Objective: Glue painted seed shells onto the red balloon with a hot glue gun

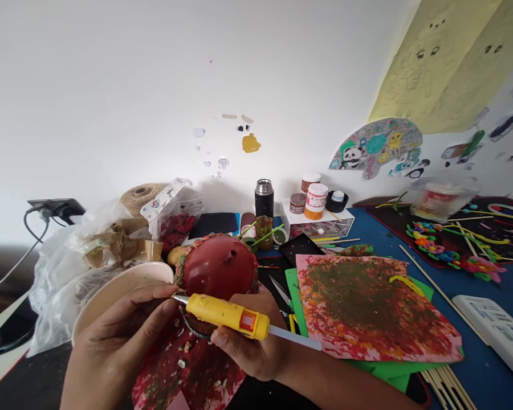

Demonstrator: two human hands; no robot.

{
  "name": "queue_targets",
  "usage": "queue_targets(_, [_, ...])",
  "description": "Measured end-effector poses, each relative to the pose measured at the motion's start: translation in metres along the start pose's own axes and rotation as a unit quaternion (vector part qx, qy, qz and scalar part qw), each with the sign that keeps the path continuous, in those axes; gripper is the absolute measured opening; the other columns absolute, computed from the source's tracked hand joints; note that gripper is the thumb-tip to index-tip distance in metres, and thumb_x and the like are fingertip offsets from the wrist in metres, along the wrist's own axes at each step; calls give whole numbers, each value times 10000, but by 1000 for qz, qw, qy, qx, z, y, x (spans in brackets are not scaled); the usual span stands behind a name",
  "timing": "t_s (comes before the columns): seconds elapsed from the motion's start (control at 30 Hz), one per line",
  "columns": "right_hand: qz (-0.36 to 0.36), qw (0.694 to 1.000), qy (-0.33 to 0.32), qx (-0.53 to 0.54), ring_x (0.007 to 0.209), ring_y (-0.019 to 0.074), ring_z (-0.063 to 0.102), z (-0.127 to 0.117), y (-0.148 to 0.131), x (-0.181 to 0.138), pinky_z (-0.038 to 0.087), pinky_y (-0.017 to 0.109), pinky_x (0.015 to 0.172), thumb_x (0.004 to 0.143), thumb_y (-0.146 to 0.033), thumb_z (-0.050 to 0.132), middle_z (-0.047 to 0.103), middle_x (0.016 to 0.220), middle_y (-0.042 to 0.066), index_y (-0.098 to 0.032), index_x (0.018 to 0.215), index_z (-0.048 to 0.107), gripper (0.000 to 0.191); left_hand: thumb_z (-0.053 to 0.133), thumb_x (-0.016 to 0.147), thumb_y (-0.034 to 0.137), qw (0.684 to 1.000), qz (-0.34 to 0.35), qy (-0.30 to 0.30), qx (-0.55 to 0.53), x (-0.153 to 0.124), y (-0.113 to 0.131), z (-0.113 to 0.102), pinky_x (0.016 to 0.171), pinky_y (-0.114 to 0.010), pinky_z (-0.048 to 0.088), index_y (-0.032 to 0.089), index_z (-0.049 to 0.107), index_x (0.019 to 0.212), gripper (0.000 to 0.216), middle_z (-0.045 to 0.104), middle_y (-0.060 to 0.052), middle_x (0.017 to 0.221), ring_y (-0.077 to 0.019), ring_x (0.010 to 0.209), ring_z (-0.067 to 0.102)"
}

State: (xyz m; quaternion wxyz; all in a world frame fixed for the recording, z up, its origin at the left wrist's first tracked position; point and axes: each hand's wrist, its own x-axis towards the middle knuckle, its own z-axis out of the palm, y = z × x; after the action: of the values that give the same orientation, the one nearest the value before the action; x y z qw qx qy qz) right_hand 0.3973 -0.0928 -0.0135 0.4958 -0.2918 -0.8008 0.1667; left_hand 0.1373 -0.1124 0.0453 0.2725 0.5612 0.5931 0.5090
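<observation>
In my right hand [259, 350] is a yellow hot glue gun [222, 313], its metal nozzle pointing left and a whitish glue stick [297, 337] coming out of its back. My left hand [111, 339] is closed in a pinch right at the nozzle tip; what it holds, if anything, is too small to make out. Behind the glue gun sits a red balloon [216, 265] with its knot on top and a band of greenish and reddish bits around its edge. Below lies a paint-stained red sheet [188, 370] scattered with small flakes.
A cream bowl [123, 285] and plastic bags [55, 307] stand left. Scissors [281, 291] lie behind my right hand. To the right are a painted sheet [367, 307], wooden sticks [447, 387] and a white box [496, 324]. A black flask [264, 202] and paint jars [316, 199] stand at the back.
</observation>
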Motion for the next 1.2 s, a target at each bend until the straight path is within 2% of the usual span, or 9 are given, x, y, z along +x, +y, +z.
queue_targets(0.1, [8, 1000, 13, 16, 593, 164, 608, -2, -3, 1, 462, 339, 598, 1361, -867, 251, 612, 725, -8, -251, 902, 706, 894, 1098, 817, 825, 1000, 1, -1, 5, -1, -2, 0, 925, -372, 837, 328, 1051, 1089, 569, 1022, -117, 1247, -385, 1088, 997])
queue_targets(0.2, [11, 1000, 8, 21, 613, 177, 606, -2, -3, 1, 482, 340, 618, 1361, -864, 264, 630, 740, 1, -246, 941, 755, 894, 1084, 820, 836, 1000, -1, 6, 13, -2, -3, 1, 927, -362, 834, 324, 1047, 1101, 586, 1021, -112, 1243, -385, 1094, 998])
queue_targets(0.37, [4, 1000, 17, 25, 591, 170, 587, -1, 0, -1, 467, 339, 586, 1362, -851, 280, 626, 730, -1, -243, 895, 733, 890, 1103, 808, 826, 1000, -6, -1, -5, -2, 0, 3, 931, -357, 834, 324, 1046, 1086, 576, 1021, -109, 1223, -384, 1096, 1000])
queue_targets(0.53, [10, 1000, 7, 9, 586, 173, 597, -2, -2, 0, 464, 347, 587, 1361, -862, 284, 655, 752, 5, -243, 945, 767, 889, 1123, 794, 806, 1000, -13, -1, -15, -1, 1, 3, 926, -374, 838, 329, 1049, 1066, 555, 1021, -107, 1188, -389, 1071, 1002])
queue_targets(0.73, [-2, 998, 35, 44, 578, 160, 574, -4, -3, 3, 426, 343, 561, 1363, -847, 323, 609, 722, -15, -257, 886, 685, 841, 1126, 780, 815, 1000, -13, -3, -19, -2, 5, 3, 903, -381, 840, 321, 1055, 1068, 576, 1023, -117, 1223, -387, 1058, 997])
queue_targets(0.87, [-9, 997, 50, 50, 572, 157, 570, -4, -3, 5, 412, 345, 555, 1375, -817, 334, 596, 720, -19, -256, 877, 677, 825, 1125, 733, 870, 999, -17, 11, -29, -2, 14, 8, 841, -386, 843, 323, 1054, 1002, 614, 1023, -124, 1153, -386, 991, 994])
queue_targets(1.1, [3, 1000, 22, 21, 581, 168, 577, -1, -1, 2, 443, 344, 568, 1362, -852, 275, 627, 725, -3, -244, 905, 739, 891, 1124, 742, 874, 1000, -1, 11, -20, -1, 16, 9, 845, -386, 844, 326, 1054, 998, 609, 1022, -120, 1125, -376, 964, 995])
queue_targets(1.2, [2, 1000, 13, 6, 606, 179, 615, -2, 0, 1, 468, 345, 594, 1366, -840, 303, 657, 741, 12, -239, 923, 765, 878, 1138, 678, 898, 1000, -6, 20, -23, -2, 21, 11, 797, -375, 837, 326, 1047, 954, 642, 1017, -121, 1087, -373, 916, 987])
